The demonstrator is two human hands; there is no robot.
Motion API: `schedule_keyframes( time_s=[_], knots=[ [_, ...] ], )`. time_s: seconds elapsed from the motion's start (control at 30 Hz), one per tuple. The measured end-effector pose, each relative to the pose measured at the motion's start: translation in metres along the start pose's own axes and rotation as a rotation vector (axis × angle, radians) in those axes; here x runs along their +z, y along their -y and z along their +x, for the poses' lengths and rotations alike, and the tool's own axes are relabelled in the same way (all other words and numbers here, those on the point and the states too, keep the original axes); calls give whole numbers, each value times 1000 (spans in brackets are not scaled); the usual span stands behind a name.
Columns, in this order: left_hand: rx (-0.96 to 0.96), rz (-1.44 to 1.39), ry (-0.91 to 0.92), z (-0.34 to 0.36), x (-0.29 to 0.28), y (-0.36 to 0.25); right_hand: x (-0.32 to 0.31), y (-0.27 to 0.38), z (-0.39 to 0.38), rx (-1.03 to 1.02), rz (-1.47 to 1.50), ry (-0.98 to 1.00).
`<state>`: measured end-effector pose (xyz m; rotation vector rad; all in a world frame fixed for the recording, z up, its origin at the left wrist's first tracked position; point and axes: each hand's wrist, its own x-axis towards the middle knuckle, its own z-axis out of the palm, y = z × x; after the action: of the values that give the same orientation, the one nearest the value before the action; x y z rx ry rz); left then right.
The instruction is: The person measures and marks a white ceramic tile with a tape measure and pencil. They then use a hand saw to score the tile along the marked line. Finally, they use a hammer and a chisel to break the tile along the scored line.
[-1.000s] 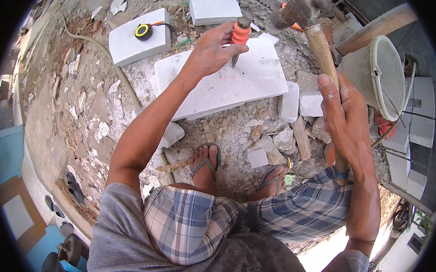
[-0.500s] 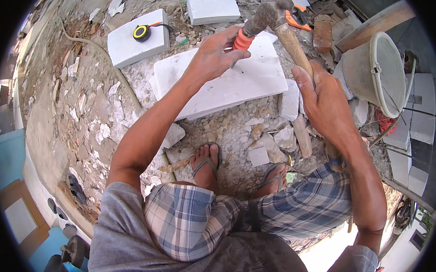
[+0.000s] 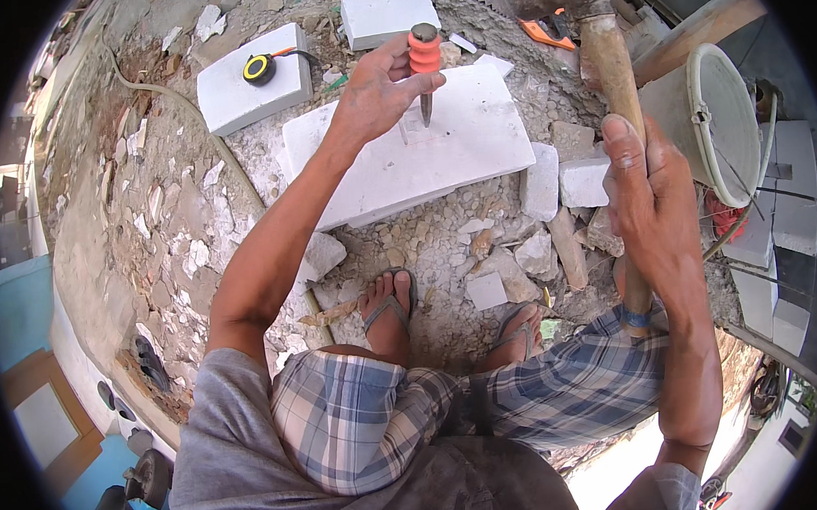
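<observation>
My left hand (image 3: 374, 94) is wrapped round the orange ribbed grip of a cold chisel (image 3: 424, 56). The chisel stands nearly upright, its tip at the top face of a large white block (image 3: 468, 152); whether it touches cannot be made out. Faint pencil and red lines mark the block near the tip. My right hand (image 3: 647, 176) grips the wooden handle of a hammer (image 3: 614, 59). Its dark metal head is raised to the right of the chisel, apart from it, at the picture's top edge. The big block rests on another white slab.
A yellow and black tape measure (image 3: 259, 69) lies on a white block (image 3: 265, 97) at the far left. Another white block (image 3: 395, 19) is behind. A hand saw with orange handle (image 3: 549, 32) lies far right, near a bucket (image 3: 671, 107). Rubble (image 3: 510, 273) surrounds my sandalled feet.
The hammer head has swung up and right, away from the chisel's top. My left hand has shifted slightly left, and the chisel is now more upright.
</observation>
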<state>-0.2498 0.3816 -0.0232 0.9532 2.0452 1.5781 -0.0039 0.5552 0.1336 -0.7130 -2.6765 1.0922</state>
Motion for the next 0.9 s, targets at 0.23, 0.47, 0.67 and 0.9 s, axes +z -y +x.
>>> schedule_keyframes(
  time_s=[0.23, 0.47, 0.67, 0.9],
  knots=[
    [75, -12, 42, -10, 20, -12, -9, -12, -2, 29, 68, -28],
    [98, 42, 35, -15, 22, -2, -5, 3, -5, 124, -39, 91],
    [97, 33, 39, -16, 24, -4, -6, 8, -7, 19, -16, -27],
    [76, -8, 17, -20, 23, -9, -3, 19, -13, -158, 95, -246]
  ],
)
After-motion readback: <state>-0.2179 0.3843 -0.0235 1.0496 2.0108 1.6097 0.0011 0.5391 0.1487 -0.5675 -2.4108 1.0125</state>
